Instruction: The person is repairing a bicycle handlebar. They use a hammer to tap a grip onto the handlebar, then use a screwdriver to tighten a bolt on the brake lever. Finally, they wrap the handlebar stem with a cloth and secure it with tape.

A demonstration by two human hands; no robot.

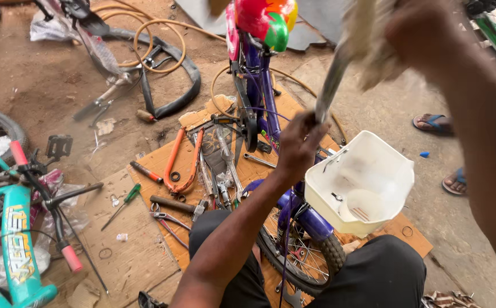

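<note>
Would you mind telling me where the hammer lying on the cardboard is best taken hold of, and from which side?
Grip the hammer by its dark handle, near the left end, coming from above. The handle lies flat and bare on the cardboard, while the metal head end sits close to pliers and the person's knee, so that end is crowded.

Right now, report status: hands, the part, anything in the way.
Left hand grips metal bar low. Right hand holds rag on bar's top. White basket and purple bike close beneath.
</note>
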